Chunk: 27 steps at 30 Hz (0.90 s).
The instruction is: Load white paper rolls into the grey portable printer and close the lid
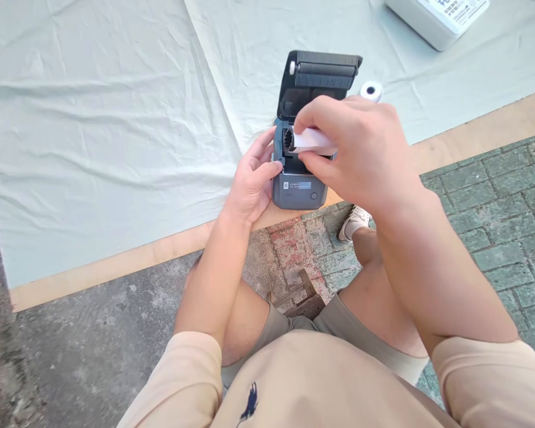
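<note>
A dark grey portable label printer point(299, 193) is at the table's front edge, its black lid point(325, 71) swung up. My left hand point(255, 175) grips the printer's left side, thumb on the rim of the open compartment. Between the thumb and fingers of my right hand point(361, 142) is a white paper roll point(312, 141), at the compartment's mouth beside a black toothed ring on the left. My hand hides the roll's right end. Just behind my right hand, a second white roll point(371, 91) with a dark core lies on the cloth.
A pale cloth point(116, 131) covers the table, with a bare wooden strip point(116, 267) along its near edge. A white box point(437, 21) with a printed label is at the back right. Below are my legs, a wooden piece point(310, 300) and paved ground.
</note>
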Tool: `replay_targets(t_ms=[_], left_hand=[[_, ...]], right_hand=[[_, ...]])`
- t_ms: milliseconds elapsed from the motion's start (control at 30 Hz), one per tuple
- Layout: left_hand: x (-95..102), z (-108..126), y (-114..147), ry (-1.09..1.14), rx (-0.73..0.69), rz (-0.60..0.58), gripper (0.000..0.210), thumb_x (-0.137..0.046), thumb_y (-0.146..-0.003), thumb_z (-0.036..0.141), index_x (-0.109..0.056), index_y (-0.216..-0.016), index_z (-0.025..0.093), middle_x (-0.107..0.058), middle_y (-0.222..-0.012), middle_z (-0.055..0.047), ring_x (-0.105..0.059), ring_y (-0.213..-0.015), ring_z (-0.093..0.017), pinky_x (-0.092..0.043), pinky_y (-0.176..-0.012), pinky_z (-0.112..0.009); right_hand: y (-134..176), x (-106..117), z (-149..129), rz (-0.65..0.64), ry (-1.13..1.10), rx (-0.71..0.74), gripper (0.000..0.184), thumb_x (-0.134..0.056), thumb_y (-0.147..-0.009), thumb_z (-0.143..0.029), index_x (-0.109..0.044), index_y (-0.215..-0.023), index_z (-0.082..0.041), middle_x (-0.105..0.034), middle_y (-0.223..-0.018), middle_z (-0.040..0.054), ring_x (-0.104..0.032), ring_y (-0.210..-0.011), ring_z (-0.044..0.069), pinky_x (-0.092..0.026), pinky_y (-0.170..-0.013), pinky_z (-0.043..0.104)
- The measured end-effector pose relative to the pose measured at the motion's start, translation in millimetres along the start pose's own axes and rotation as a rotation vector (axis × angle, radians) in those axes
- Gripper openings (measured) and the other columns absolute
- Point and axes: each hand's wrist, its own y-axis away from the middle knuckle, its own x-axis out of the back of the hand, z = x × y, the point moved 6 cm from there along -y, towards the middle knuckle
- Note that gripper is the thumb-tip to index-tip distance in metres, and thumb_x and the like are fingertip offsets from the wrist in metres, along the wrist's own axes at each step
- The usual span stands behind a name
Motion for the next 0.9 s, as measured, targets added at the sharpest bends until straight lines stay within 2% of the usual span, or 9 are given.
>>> replay_targets(t_ms=[167, 367, 533, 667, 767, 900], left_hand=[[-3.0, -1, 0, 0.027, -0.026, 0.071, 0.057, -0.073, -0.082, 0.063, -0.058, -0.126, 0.029, -0.071, -0.124, -0.005, -0.056, -0.146, -0.037, -0.05, -0.118, -0.056], [-5.2, 2, 0, -0.04, -0.056, 0.076, 0.064, -0.083, -0.074, 0.063, -0.06, -0.123, 0.029, -0.068, -0.128, -0.006, -0.054, -0.146, -0.04, -0.046, -0.12, -0.056], [-4.8, 3, 1, 0.0, -0.033, 0.104, 0.059, -0.083, -0.076, 0.06, -0.061, -0.122, 0.029, -0.07, -0.128, -0.004, -0.058, -0.142, -0.035, -0.048, -0.12, -0.051], [-5.3, 3, 0, 0.002, -0.044, 0.091, 0.058, -0.083, -0.076, 0.059, -0.063, -0.122, 0.03, -0.071, -0.127, -0.002, -0.058, -0.143, -0.033, -0.048, -0.12, -0.049], [-6.4, 4, 1, 0.02, -0.059, 0.074, 0.056, -0.082, -0.077, 0.059, -0.063, -0.121, 0.03, -0.071, -0.126, -0.001, -0.055, -0.146, -0.034, -0.048, -0.12, -0.051], [-10.2, 7, 3, 0.064, -0.047, 0.049, 0.05, -0.074, -0.083, 0.059, -0.062, -0.12, 0.028, -0.07, -0.128, -0.002, -0.048, -0.152, -0.035, -0.049, -0.119, -0.054]], right_hand=[[2, -7, -3, -0.013, 0.009, 0.003, 0.023, -0.059, -0.085, -0.01, -0.06, -0.099, -0.028, -0.072, -0.092, 0.0032, -0.065, -0.093, 0.028, -0.044, -0.072, 0.038], [2, -11, -7, -0.012, -0.016, 0.037, 0.019, -0.058, -0.087, -0.012, -0.062, -0.098, -0.027, -0.073, -0.092, 0.0043, -0.065, -0.092, 0.027, -0.044, -0.07, 0.038], [0, -10, -3, 0.007, 0.02, 0.024, 0.018, -0.059, -0.087, -0.015, -0.063, -0.101, -0.027, -0.074, -0.094, 0.0045, -0.065, -0.091, 0.027, -0.041, -0.069, 0.038], [-2, -21, 2, -0.011, 0.094, 0.015, 0.013, -0.062, -0.087, -0.021, -0.062, -0.098, -0.028, -0.073, -0.085, 0.0044, -0.065, -0.082, 0.029, -0.034, -0.067, 0.04], [-2, -29, 3, 0.005, 0.101, 0.083, 0.007, -0.06, -0.091, -0.023, -0.063, -0.09, -0.029, -0.074, -0.084, 0.0029, -0.064, -0.078, 0.027, -0.034, -0.067, 0.041], [3, -20, 2, 0.112, 0.104, 0.131, 0.025, -0.051, -0.1, -0.028, -0.067, -0.08, -0.027, -0.074, -0.083, 0.0036, -0.062, -0.078, 0.024, -0.034, -0.069, 0.041]])
